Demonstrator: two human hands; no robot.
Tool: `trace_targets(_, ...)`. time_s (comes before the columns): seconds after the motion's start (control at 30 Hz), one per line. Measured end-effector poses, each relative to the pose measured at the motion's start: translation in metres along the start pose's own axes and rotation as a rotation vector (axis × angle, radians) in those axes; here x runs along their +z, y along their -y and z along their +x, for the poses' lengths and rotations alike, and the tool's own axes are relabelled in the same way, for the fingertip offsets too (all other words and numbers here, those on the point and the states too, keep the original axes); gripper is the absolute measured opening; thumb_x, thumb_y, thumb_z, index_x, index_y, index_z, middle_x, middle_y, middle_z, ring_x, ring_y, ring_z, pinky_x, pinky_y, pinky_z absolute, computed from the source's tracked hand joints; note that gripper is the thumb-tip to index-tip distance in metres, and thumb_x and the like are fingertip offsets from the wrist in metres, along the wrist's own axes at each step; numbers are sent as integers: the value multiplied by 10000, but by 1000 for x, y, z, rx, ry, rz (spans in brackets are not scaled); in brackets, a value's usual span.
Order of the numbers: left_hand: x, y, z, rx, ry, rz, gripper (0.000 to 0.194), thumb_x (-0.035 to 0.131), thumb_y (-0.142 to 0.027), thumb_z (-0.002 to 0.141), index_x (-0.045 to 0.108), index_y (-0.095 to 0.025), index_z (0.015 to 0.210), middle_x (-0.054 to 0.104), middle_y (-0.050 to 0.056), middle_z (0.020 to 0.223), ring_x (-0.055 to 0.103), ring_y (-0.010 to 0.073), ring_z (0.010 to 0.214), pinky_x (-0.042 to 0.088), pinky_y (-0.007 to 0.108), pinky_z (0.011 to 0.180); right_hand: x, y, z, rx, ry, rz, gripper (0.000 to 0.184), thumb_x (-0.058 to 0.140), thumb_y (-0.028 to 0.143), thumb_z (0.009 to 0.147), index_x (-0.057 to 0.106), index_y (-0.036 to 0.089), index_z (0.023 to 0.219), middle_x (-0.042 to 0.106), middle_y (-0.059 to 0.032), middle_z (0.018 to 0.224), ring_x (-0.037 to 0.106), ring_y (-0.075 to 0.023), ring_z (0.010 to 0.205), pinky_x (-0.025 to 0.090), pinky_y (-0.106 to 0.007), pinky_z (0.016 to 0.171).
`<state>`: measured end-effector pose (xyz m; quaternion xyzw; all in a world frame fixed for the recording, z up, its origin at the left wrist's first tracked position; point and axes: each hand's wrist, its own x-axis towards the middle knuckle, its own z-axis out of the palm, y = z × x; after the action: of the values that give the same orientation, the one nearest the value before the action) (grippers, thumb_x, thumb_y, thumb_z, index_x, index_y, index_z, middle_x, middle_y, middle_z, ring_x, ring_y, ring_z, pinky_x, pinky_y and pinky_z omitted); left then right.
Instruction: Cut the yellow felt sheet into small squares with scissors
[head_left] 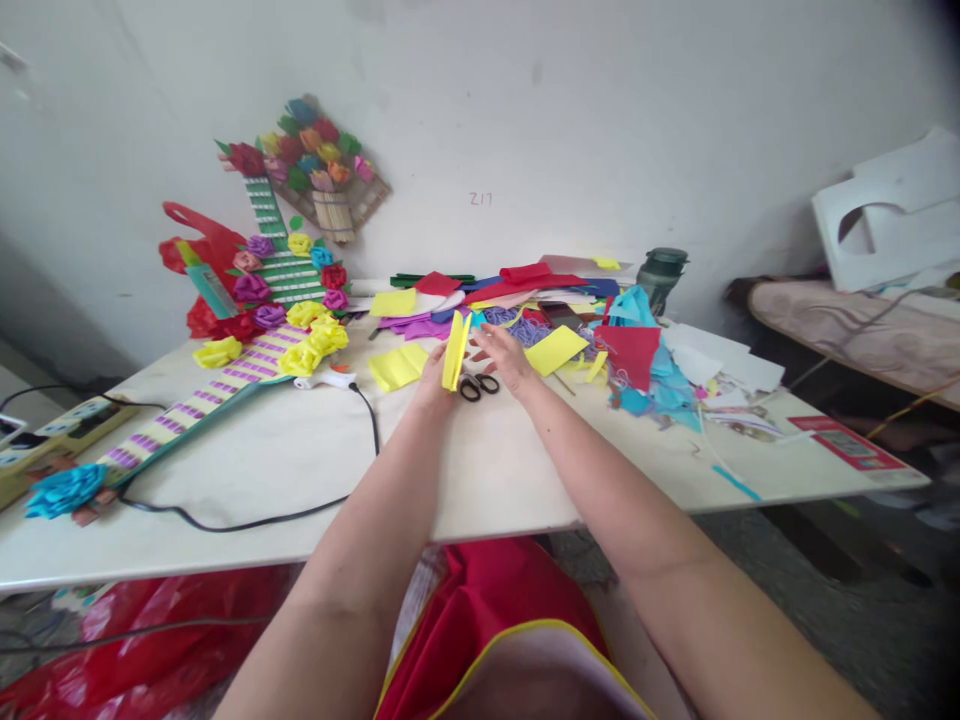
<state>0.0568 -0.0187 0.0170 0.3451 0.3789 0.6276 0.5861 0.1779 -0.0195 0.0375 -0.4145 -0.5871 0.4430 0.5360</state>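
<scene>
A folded strip of yellow crepe paper (pixel 454 352) stands upright in my left hand (pixel 433 382), whose fingers are closed on it. Just right of the strip is my right hand (pixel 504 358), its fingers apart and nothing seen in them. Below and between the hands, black-handled scissors (pixel 480 386) lie on the table, their blades partly hidden. One yellow paper piece (pixel 397 367) lies left of my left hand. Another yellow sheet (pixel 557 350) rests right of my right hand.
On the white table (pixel 495 480), a glue gun (pixel 326 379) trails a black cable. A guitar-shaped craft with paper flowers (pixel 217 395) lies at left. Coloured paper (pixel 525 285) is piled behind, blue scraps (pixel 667 385) at right. A dark bottle (pixel 661 277) stands at the back.
</scene>
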Motion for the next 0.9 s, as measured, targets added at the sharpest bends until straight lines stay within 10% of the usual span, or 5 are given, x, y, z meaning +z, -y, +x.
trace_targets(0.2, 8, 0, -10, 123, 84, -23, 269, 655, -353, 708, 551, -151, 852, 620, 28, 710, 599, 128, 602, 471, 236, 545, 0, -3, 0, 41, 59, -18, 383, 595, 362, 694, 593, 182, 1032, 655, -42, 884, 608, -143, 653, 440, -211, 462)
trace_targets(0.63, -8, 12, 13, 273, -25, 84, 518, 735, -340, 579, 545, -159, 1026, 531, -47, 577, 561, 105, 547, 442, 219, 559, -1, -6, 3, 66, 43, 68, 351, 492, 160, 672, 629, 154, 994, 669, -18, 760, 598, -128, 581, 457, -222, 482)
trace_targets(0.9, -7, 10, 4, 174, -20, 96, 433, 760, -455, 487, 514, -151, 675, 639, 48, 643, 624, 192, 613, 493, 305, 578, -6, -13, 7, 37, 13, 98, 597, 490, 144, 686, 451, 185, 1281, 658, 4, 726, 551, -106, 521, 457, -228, 494)
